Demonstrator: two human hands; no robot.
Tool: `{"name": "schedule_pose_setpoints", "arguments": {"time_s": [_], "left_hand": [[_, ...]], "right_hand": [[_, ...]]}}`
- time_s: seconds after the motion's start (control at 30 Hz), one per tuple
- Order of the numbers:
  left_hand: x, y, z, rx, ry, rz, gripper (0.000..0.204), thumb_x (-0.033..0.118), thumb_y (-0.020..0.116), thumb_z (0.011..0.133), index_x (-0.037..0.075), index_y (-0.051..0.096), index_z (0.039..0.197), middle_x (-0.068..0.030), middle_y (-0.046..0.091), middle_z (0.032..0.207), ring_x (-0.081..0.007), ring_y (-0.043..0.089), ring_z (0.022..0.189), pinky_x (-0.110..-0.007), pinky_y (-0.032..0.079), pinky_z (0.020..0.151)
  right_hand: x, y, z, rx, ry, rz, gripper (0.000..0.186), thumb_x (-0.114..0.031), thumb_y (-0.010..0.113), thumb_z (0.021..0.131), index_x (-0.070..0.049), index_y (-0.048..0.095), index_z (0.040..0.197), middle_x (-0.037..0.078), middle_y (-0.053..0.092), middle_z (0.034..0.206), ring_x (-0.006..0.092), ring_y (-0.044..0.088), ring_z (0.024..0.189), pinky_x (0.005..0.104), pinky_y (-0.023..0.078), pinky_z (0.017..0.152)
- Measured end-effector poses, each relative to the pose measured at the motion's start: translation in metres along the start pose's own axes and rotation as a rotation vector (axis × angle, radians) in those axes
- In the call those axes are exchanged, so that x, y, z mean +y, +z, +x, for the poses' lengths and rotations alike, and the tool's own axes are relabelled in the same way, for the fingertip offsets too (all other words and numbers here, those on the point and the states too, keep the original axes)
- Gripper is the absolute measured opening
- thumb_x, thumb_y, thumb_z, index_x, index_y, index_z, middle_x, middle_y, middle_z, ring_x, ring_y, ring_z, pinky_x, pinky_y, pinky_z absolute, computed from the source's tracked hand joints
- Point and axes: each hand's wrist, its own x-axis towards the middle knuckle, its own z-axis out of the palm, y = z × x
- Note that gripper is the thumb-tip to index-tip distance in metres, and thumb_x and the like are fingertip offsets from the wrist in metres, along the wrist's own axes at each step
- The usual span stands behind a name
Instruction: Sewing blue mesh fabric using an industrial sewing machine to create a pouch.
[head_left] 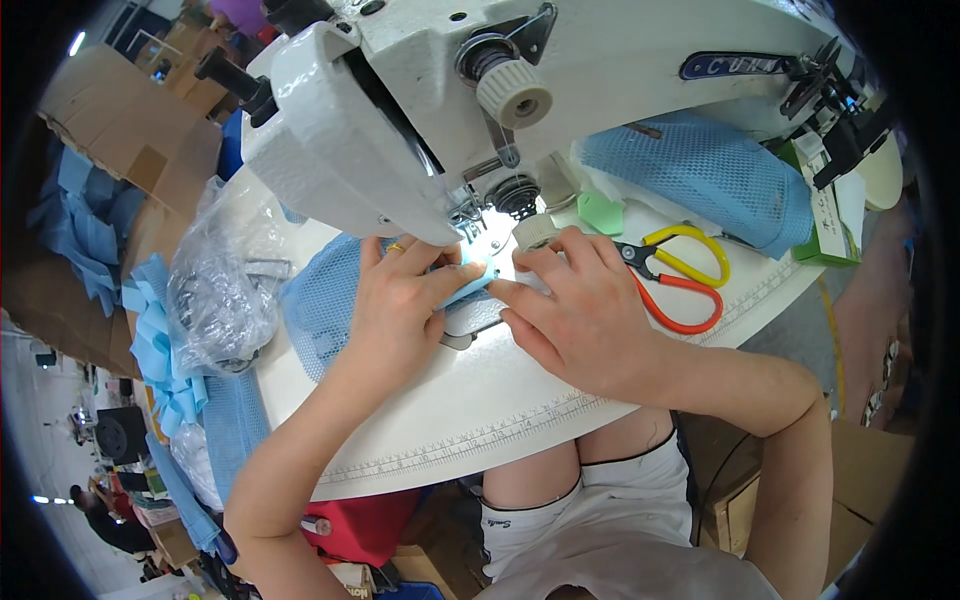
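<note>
Light-blue strip [468, 287] lies at the lit stitching area of the sewing machine [370, 150], on the side toward the person, its long axis slanting away and to the right. Left hand [395, 300] is the nearer, its thumb resting on the strip and its fingers bunched close together; whether they pinch it, I cannot tell. Right hand [595, 320] sits just beside the strip's right end, loosely spread, thumb apart from forefinger, with nothing seen gripped between them. Left of the stitching area, blue mesh fabric [325, 300] reaches from beside the left hand over the white table [545, 375]; right of it lie a green tab [600, 212] and scissors [638, 258]. Farther left of the sewing machine are a see-through plastic bag [225, 290] and an open cardboard box [170, 150] holding blue cloth [88, 225]
</note>
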Motion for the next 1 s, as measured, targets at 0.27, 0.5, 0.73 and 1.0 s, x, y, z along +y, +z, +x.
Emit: {"name": "schedule_pose_setpoints", "arguments": {"time_s": [0.27, 0.5, 0.73, 1.0], "left_hand": [[-0.006, 0.012, -0.002, 0.112, -0.084, 0.022, 0.052, -0.011, 0.067, 0.067, 0.012, 0.085, 0.111, -0.0066, 0.070, 0.107, -0.0265, 0.065, 0.107, -0.046, 0.034, 0.104], [-0.008, 0.011, 0.004, 0.138, -0.099, 0.022, 0.050, -0.013, 0.065, 0.068, 0.011, 0.085, 0.107, -0.0099, 0.077, 0.107, -0.0273, 0.069, 0.093, -0.039, 0.046, 0.086], [-0.017, 0.018, 0.010, 0.190, -0.088, -0.137, 0.044, -0.019, 0.062, 0.071, 0.003, 0.084, 0.102, -0.0179, 0.079, 0.102, -0.0334, 0.074, 0.078, -0.036, 0.057, 0.067], [-0.026, -0.007, 0.009, -0.016, -0.159, -0.221, 0.037, -0.009, 0.069, 0.082, 0.003, 0.080, 0.115, -0.0163, 0.077, 0.107, -0.0315, 0.072, 0.101, -0.038, 0.055, 0.088]], "right_hand": [[0.001, -0.003, 0.006, 0.012, 0.005, -0.069, 0.027, -0.024, 0.072, 0.093, -0.009, 0.077, 0.115, 0.007, 0.062, 0.109, 0.0269, 0.055, 0.107, 0.0399, 0.045, 0.095], [0.003, -0.004, 0.008, -0.020, 0.010, -0.056, 0.032, -0.026, 0.072, 0.094, -0.008, 0.076, 0.121, 0.007, 0.062, 0.109, 0.0274, 0.054, 0.107, 0.0400, 0.045, 0.093], [0.007, -0.004, 0.010, -0.116, 0.047, 0.011, 0.041, -0.027, 0.071, 0.098, -0.010, 0.072, 0.135, 0.017, 0.070, 0.108, 0.0396, 0.056, 0.116, 0.0502, 0.044, 0.099], [0.008, 0.000, 0.008, -0.097, 0.036, -0.005, 0.042, -0.028, 0.071, 0.098, -0.013, 0.072, 0.137, 0.018, 0.070, 0.103, 0.0401, 0.056, 0.117, 0.0505, 0.044, 0.099]]}}
